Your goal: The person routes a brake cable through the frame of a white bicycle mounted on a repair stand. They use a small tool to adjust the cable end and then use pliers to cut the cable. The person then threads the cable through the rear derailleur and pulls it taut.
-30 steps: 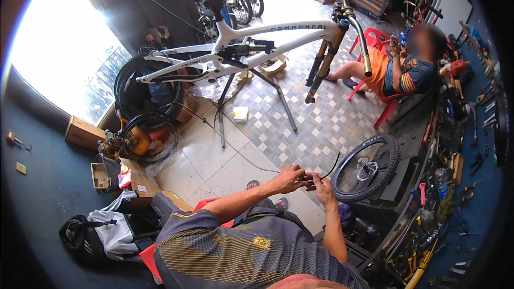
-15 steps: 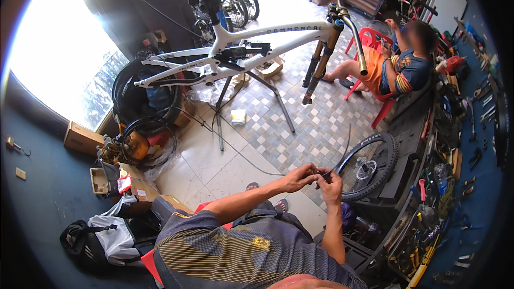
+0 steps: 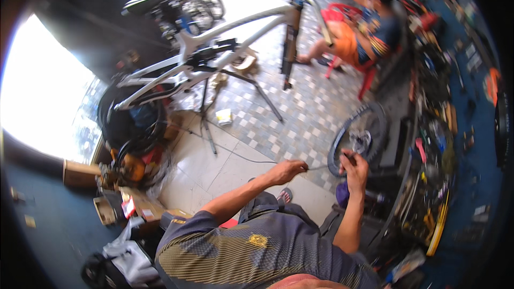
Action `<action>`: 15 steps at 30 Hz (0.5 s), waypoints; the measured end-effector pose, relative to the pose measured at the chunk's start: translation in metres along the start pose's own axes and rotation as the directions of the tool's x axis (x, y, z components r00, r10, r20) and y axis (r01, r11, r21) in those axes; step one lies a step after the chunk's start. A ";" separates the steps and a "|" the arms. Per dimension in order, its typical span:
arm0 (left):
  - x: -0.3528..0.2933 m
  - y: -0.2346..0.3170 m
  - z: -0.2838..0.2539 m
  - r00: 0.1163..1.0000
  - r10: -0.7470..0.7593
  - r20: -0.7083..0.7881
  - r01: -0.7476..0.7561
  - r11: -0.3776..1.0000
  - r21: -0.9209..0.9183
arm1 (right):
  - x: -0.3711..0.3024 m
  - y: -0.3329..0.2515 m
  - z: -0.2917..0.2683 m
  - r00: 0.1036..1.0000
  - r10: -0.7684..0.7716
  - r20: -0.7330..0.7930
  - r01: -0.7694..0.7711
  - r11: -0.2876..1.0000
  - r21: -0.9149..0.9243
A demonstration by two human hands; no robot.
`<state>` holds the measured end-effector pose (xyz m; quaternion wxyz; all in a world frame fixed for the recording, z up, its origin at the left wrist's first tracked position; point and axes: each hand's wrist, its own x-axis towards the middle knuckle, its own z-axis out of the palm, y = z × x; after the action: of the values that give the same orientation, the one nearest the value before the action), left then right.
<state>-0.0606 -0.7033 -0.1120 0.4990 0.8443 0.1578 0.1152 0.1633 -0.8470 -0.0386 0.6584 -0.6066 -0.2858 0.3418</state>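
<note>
My left hand (image 3: 288, 172) is closed on a thin dark cable (image 3: 235, 154) in front of my body. The cable runs in from the left across the floor, and a short stretch of it shows between my two hands. To the right and apart from it, my right hand (image 3: 355, 171) is raised with its fingers pinched together. A small dark thing shows at those fingertips, too blurred to name. Just beyond my right hand leans a bicycle wheel (image 3: 381, 128) with a black tyre and a disc rotor.
A white bicycle frame (image 3: 246, 20) with fork and saddle hangs on a dark stand (image 3: 266, 101). Someone in orange shorts sits on a red chair (image 3: 367, 83). Tools crowd the bench (image 3: 423, 182) at right. Tyres (image 3: 110, 123) and a cardboard box (image 3: 140, 203) lie at left.
My hands were together at the cable and have drawn apart, the left one leftward and the right one rightward and up. The whole view has shifted. The seated person's arm now reaches outward.
</note>
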 end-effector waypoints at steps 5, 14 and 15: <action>0.012 0.018 0.012 0.985 -0.088 0.150 0.111 0.982 -0.154 | -0.005 0.020 0.008 0.997 0.026 0.077 -0.024 0.999 -0.031; 0.038 0.040 0.051 0.989 0.018 0.149 0.003 0.990 -0.139 | -0.049 0.015 -0.017 0.983 0.035 -0.178 -0.014 0.993 0.118; 0.036 0.035 0.056 0.980 0.044 0.193 -0.021 0.992 -0.120 | -0.055 0.017 -0.028 0.970 0.032 -0.240 0.009 0.986 0.168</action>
<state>-0.0026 -0.7512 -0.1069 0.5591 0.8230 0.0871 0.0490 0.1503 -0.9067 -0.0564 0.7350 -0.5877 -0.1703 0.2922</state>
